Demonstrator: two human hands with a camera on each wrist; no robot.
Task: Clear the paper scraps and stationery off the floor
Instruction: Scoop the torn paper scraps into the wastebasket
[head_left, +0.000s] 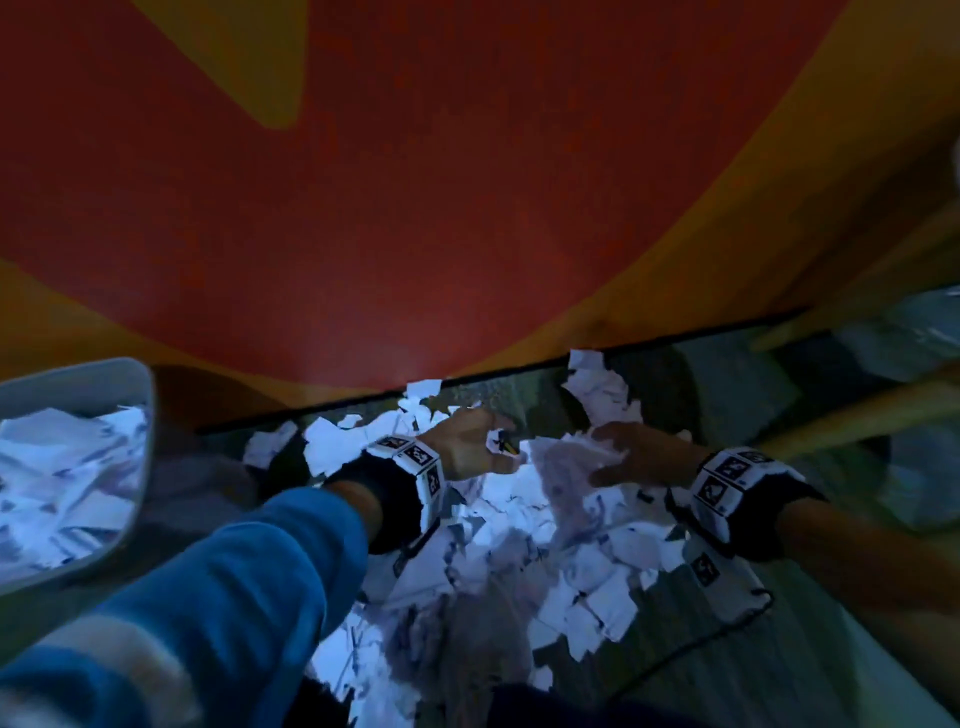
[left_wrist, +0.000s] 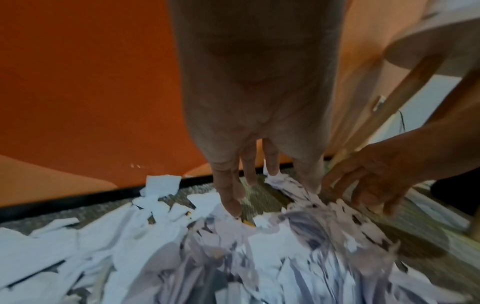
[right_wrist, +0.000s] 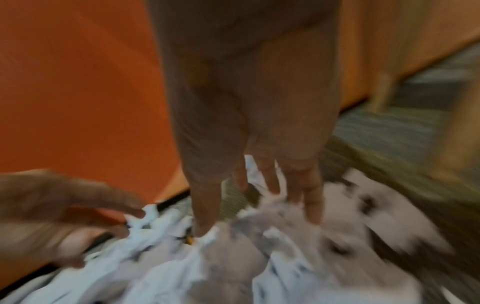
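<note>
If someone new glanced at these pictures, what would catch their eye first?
First, the heap of torn white paper scraps on the carpet by the red and orange wall. Both hands reach into it: left hand, right hand. At far left, a white bin already holds scraps.

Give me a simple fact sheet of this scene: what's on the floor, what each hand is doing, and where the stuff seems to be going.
Place: carpeted floor against an orange and red wall
Mess: torn paper scraps heaped on the carpet
Left hand: fingers extended down into the scraps
Right hand: fingers spread on the heap, facing the left hand
Small yellow and black object: by the left hand's fingers; too blurred to identify
Container: white bin at the left, already holding scraps
Progress: much paper still on the floor
</note>
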